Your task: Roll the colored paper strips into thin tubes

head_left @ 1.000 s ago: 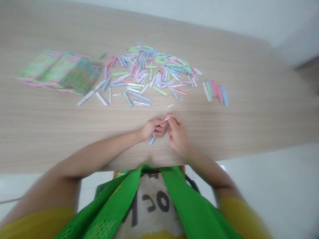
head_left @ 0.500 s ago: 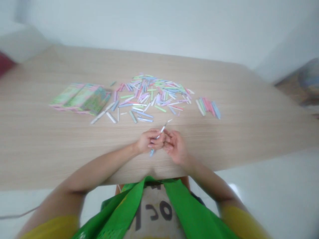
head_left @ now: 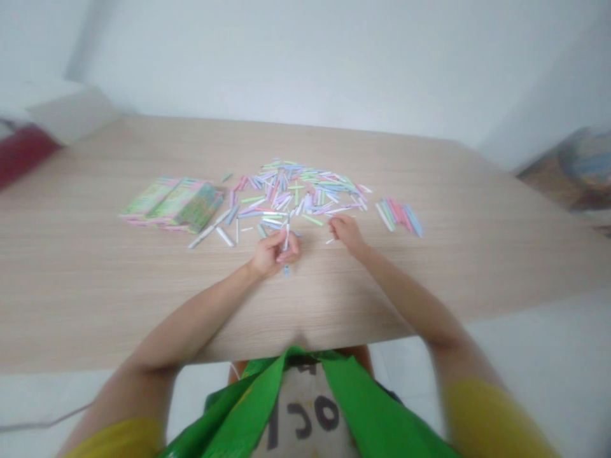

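Observation:
My left hand (head_left: 274,253) is closed around a slim white pen-like stick (head_left: 287,236), held upright with its blue end (head_left: 286,271) showing below the fingers. My right hand (head_left: 346,232) has its fingers pinched together at the near right edge of a spread pile of pastel sticks (head_left: 305,184). What those fingers hold, if anything, is too small and blurred to tell. A small white piece (head_left: 330,242) lies just below the right fingertips.
Left of the pile stand green and pink printed boxes (head_left: 167,202) in a stack. A long white stick (head_left: 209,229) lies in front of them. A neat row of coloured sticks (head_left: 400,216) lies on the right of the wooden table (head_left: 119,299).
My hands have come apart from where they met over the stick. The left went slightly forward with the stick turning upright; the right moved forward to the pile's edge.

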The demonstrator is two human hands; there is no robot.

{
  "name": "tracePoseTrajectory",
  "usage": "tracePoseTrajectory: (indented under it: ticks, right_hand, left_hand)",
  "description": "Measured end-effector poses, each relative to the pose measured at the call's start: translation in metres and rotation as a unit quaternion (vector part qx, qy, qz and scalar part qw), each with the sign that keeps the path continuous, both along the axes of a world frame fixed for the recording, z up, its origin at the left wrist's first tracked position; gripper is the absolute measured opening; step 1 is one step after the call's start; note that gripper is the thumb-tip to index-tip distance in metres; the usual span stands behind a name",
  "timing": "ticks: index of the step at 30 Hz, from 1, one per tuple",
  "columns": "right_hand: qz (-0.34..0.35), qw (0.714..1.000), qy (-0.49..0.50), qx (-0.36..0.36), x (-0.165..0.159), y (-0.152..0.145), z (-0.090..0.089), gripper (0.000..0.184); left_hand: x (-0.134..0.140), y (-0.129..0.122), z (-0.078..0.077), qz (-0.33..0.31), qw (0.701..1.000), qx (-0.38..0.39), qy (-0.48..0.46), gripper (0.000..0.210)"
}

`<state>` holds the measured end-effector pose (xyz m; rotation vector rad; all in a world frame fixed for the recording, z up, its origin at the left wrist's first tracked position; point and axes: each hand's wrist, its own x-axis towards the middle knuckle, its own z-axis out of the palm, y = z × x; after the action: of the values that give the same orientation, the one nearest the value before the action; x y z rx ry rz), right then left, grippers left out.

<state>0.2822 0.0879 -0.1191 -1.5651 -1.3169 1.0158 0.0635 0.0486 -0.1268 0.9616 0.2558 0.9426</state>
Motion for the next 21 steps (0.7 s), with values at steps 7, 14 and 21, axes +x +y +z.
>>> tracePoseTrajectory:
  ticks: [7, 14, 21]
  right_hand:
    - [0.050, 0.931, -0.346, 0.106, 0.004, 0.009, -0.018, 0.023]
    - [0.056, 0.915, -0.388, 0.094, 0.006, 0.032, -0.029, 0.026]
    - [0.083, 0.929, -0.344, 0.103, -0.005, 0.042, -0.016, 0.022]
  left_hand:
    - [0.003, 0.004, 0.002, 0.102, 0.993, -0.057, -0.008, 0.029]
    - [0.006, 0.002, 0.005, 0.153, 0.987, -0.040, -0.038, 0.016]
    - [0.006, 0.003, 0.002, 0.139, 0.989, -0.039, -0.027, 0.018]
